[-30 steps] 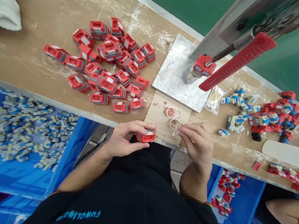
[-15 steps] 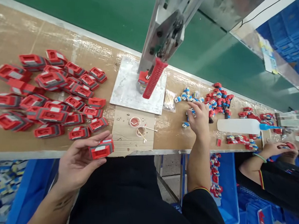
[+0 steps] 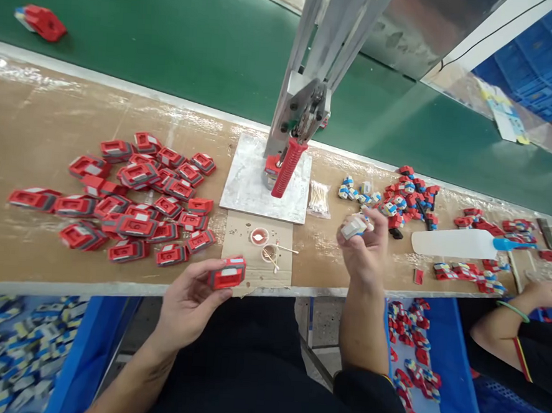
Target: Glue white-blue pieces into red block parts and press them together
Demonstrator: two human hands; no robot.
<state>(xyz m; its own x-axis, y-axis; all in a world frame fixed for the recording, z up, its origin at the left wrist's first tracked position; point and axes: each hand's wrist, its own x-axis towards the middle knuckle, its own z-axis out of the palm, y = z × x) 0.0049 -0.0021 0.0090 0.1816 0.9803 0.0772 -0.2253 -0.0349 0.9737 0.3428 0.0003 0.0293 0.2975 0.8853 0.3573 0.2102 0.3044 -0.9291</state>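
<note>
Hands apart: left hand point(image 3: 190, 301) grips a red shell point(image 3: 227, 273) over the tabletop point(image 3: 30, 247) edge, right hand point(image 3: 362, 249) pinches a small blue-white part point(image 3: 355, 227) near its pile point(image 3: 389, 198); likely mid-assembly, next bringing both together.

Factory assembly bench, hand press point(image 3: 292, 151), parts bins point(image 3: 453, 373)

The person wears a black short-sleeved top, its sleeve hem edged with a thin yellow and red stripe just above the right forearm point(image 3: 364, 327). Both forearms are bare, and the left hand point(image 3: 188, 304) and right hand point(image 3: 362, 252) wear no gloves.
</note>
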